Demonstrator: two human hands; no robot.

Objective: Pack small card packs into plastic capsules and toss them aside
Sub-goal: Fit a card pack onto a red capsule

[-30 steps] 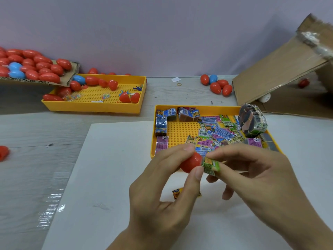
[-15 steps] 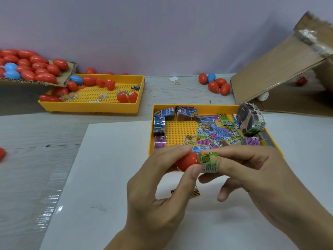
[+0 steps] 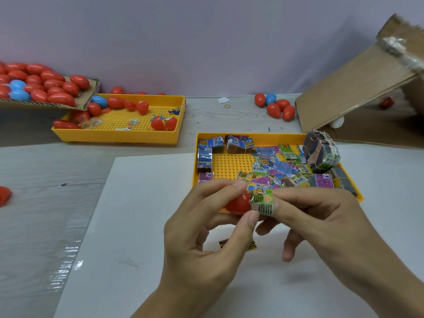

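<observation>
My left hand [image 3: 202, 244] pinches a red capsule half [image 3: 238, 203] between thumb and fingers, its mouth facing right. My right hand [image 3: 321, 226] holds a rolled green card pack [image 3: 262, 201] wrapped around a fingertip, its left end touching the capsule's mouth. Both hands hover over the near edge of a yellow tray [image 3: 231, 167] that holds several loose card packs [image 3: 277, 167] and a banded bundle of packs [image 3: 321, 151]. One more pack [image 3: 238, 244] lies on the white sheet under my hands.
A second yellow tray [image 3: 137, 134] at the back left holds red and blue capsules. A cardboard flap [image 3: 48, 88] above it carries several more. Closed capsules [image 3: 274, 106] lie at the back, beside a tilted cardboard box [image 3: 358, 88]. A red capsule [image 3: 3, 196] sits at the far left.
My right hand turned the green pack so it rolls around the fingertip and pressed its end against the capsule half. Both hands shifted slightly left.
</observation>
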